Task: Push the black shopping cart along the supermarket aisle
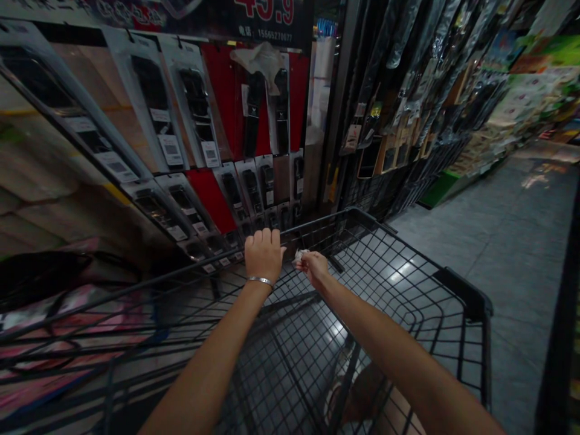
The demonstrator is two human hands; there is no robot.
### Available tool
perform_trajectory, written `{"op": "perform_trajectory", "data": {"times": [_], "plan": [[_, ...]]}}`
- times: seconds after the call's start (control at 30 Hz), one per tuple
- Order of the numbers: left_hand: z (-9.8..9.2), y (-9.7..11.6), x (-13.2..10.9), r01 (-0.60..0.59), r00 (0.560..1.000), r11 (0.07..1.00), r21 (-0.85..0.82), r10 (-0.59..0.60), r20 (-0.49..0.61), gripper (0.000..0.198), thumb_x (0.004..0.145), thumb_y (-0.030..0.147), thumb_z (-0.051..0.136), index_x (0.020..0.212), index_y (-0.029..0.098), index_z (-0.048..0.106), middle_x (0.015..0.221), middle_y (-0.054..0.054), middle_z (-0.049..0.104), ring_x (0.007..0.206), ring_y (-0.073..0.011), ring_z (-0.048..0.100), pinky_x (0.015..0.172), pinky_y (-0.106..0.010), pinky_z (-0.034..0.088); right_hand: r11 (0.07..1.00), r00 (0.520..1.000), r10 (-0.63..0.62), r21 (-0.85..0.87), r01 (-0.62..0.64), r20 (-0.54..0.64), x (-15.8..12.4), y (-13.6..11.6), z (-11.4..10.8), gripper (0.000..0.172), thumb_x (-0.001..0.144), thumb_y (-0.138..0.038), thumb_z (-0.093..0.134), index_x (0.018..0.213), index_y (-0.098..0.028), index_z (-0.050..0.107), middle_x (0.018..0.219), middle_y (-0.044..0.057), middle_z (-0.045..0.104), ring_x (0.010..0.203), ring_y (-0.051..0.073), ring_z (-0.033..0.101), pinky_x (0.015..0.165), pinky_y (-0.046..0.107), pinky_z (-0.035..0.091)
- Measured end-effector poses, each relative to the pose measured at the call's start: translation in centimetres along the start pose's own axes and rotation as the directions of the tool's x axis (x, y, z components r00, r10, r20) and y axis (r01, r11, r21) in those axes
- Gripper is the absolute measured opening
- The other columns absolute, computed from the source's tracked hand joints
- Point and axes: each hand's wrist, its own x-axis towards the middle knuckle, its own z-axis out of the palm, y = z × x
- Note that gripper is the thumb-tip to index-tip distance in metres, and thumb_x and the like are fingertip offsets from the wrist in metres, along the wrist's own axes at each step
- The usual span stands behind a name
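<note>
Left hand point(264, 254), grip folded over the rim of a black wire cart point(466, 292), crumpled whitish wad point(299, 258) at that hand's three o'clock, pinched in the grip of the right hand point(316, 267), packaged belts point(197, 99) hanging toward eleven o'clock

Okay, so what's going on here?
A person is reaching with both arms across a black wire shopping cart in a store aisle. The left hand, with a silver bracelet at the wrist, is closed over the rim on the display side. Just beside it, the right hand pinches a small crumpled white piece, too small to identify. Beyond the cart hang packaged items that look like black belts.
</note>
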Motion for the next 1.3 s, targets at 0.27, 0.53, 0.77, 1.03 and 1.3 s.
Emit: {"op": "perform_trajectory", "data": {"times": [0.27, 0.53, 0.77, 1.03, 1.3], "plan": [[-0.2, 0.2, 0.1, 0.011, 1.0, 1.0, -0.024, -0.011, 0.018, 0.03, 0.081, 0.031, 0.06, 0.104, 0.014, 0.054, 0.095, -0.012, 0.057, 0.094, -0.0286, 0.049, 0.077, -0.039, 0.035, 0.999, 0.988, 0.038, 0.013, -0.037, -0.149, 1.4, 1.6, -1.5, 0.024, 0.056, 0.0, 0.061, 0.054, -0.018, 0.045, 0.039, -0.005, 0.053, 0.035, 0.008, 0.049, 0.036, 0.016, 0.042], [-0.2, 0.2, 0.2, 0.015, 0.999, 1.0, -0.022, -0.014, 0.035, 0.031, 0.081, 0.031, 0.059, 0.107, 0.014, 0.054, 0.097, -0.012, 0.057, 0.094, -0.0286, 0.049, 0.077, -0.039, 0.035, 0.991, 0.99, 0.07, 0.123, -0.055, -0.12, 1.9, 0.7, 0.1, 0.026, 0.063, 0.006, 0.055, 0.054, -0.017, 0.047, 0.043, -0.005, 0.053, 0.04, 0.007, 0.053, 0.043, 0.016, 0.05], [-0.2, 0.3, 0.2, 0.011, 1.0, 1.0, -0.011, -0.01, 0.019, 0.03, 0.081, 0.032, 0.06, 0.104, 0.014, 0.054, 0.096, -0.012, 0.056, 0.093, -0.028, 0.048, 0.077, -0.039, 0.035, 0.982, 0.991, 0.104, 0.169, -0.089, -0.082, 0.9, -0.5, 0.4, 0.025, 0.064, 0.008, 0.05, 0.057, -0.015, 0.05, 0.046, -0.003, 0.055, 0.042, 0.007, 0.052, 0.042, 0.015, 0.049], [-0.2, 0.2, 0.1, 0.015, 0.999, 1.0, 0.0, -0.015, 0.029, 0.028, 0.082, 0.033, 0.058, 0.104, 0.015, 0.054, 0.096, -0.012, 0.057, 0.093, -0.028, 0.049, 0.076, -0.039, 0.035, 0.982, 0.994, 0.106, 0.156, -0.105, 0.003, 0.5, -0.8, -0.2, 0.023, 0.061, 0.007, 0.053, 0.056, -0.015, 0.05, 0.047, -0.002, 0.054, 0.043, 0.007, 0.053, 0.044, 0.015, 0.049], [-0.3, 0.2, 0.1, 0.007, 0.999, 1.0, 0.016, -0.008, 0.033, 0.029, 0.082, 0.031, 0.055, 0.105, 0.014, 0.054, 0.096, -0.013, 0.057, 0.093, -0.0283, 0.049, 0.078, -0.039, 0.036, 0.992, 0.985, 0.039, 0.116, -0.059, 0.167, -1.2, -3.7, 1.2, 0.02, 0.061, 0.004, 0.055, 0.053, -0.014, 0.05, 0.047, -0.002, 0.053, 0.044, 0.007, 0.052, 0.047, 0.016, 0.048]]}}
